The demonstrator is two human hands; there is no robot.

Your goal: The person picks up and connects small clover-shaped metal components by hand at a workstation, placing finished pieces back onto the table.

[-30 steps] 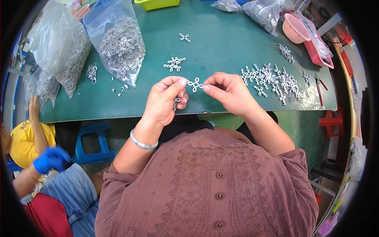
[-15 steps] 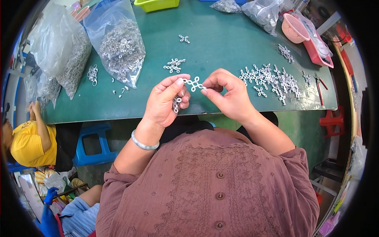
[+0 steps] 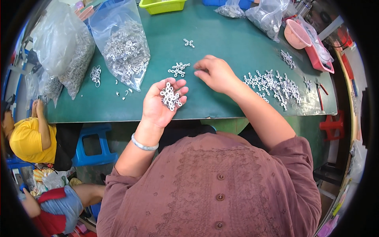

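My left hand is palm up near the table's front edge, fingers loosely curled. It cradles several silver cross-shaped ring links, which lie piled on the palm and fingers. To its right, over the table, my right hand has its thumb and fingertips apart, with nothing visible between them. Just left of those fingertips sits a small pile of similar ring links. One single cross-shaped link lies farther back. A larger spread of ring links covers the table beyond my right forearm.
Clear bags of metal rings stand at the left of the green table. Red-handled pliers lie at the right, below a pink basket. A yellow-green basket is at the back. A person in yellow sits at the left.
The link piece stretched between both hands is now out of the right fingers. My left hand has turned palm up with the pieces on it, and my right hand has moved up and away.
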